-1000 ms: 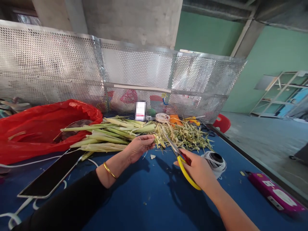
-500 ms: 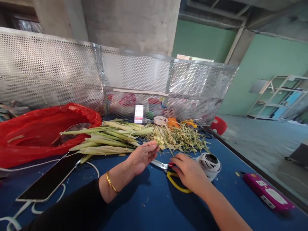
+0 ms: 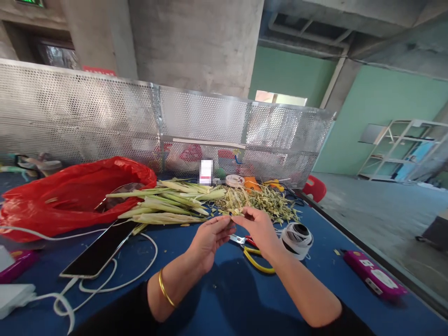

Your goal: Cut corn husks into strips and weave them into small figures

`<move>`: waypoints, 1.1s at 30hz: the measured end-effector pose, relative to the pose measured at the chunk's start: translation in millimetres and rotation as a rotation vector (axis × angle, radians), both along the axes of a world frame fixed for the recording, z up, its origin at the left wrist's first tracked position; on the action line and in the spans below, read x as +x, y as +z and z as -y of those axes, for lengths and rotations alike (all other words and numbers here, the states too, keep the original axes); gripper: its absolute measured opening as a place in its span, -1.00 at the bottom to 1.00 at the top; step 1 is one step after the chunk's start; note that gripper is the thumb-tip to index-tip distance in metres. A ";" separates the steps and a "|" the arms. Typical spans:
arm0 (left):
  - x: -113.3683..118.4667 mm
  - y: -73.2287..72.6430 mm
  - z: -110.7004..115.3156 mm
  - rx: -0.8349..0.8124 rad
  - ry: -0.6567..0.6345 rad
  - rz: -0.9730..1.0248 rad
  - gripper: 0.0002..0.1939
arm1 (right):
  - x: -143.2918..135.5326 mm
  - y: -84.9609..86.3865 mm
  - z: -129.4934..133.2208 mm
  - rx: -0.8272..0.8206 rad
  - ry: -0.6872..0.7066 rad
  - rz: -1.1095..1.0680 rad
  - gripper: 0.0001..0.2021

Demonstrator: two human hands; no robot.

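Note:
My left hand (image 3: 209, 240), with a gold bangle at the wrist, is closed in a pinch on a small pale-yellow piece of husk (image 3: 239, 212). Its fingertips meet those of my right hand (image 3: 259, 233), which pinches the same piece from the right; the fingers partly hide it. Just below the hands lie scissors (image 3: 261, 267) with yellow and red on the handles, their blades pointing left. To the right of my right hand stands a roll of white and black cord (image 3: 297, 241). Behind both hands is a heap of shredded, dried husk (image 3: 269, 203).
Long pale-green husks (image 3: 171, 203) lie at centre left, beside an open red plastic bag (image 3: 70, 198). A phone (image 3: 98, 252) with a white cable rests in front. A purple packet (image 3: 376, 275) lies near the right edge. A perforated metal panel (image 3: 203, 112) closes off the table's back.
My right hand has left the scissors and come up and left to meet my left hand at the husk piece. The camera view has shifted slightly.

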State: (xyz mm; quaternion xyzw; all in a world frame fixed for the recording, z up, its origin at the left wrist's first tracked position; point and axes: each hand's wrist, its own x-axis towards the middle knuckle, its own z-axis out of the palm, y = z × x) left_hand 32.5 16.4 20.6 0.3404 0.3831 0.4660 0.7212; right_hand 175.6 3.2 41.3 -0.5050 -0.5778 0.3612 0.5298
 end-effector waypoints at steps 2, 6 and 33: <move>-8.8 0.9 2.5 0.090 -0.007 -0.089 -0.72 | -7.3 -0.4 -2.4 -0.006 0.020 0.004 -0.74; -20.1 -5.3 3.7 0.235 0.002 -0.180 -0.70 | -22.2 -12.7 -6.1 -0.010 -0.009 -0.038 -0.74; -27.1 -4.8 0.2 -0.098 0.026 0.068 -0.87 | 37.7 -39.8 1.3 -0.187 0.089 1.336 -0.60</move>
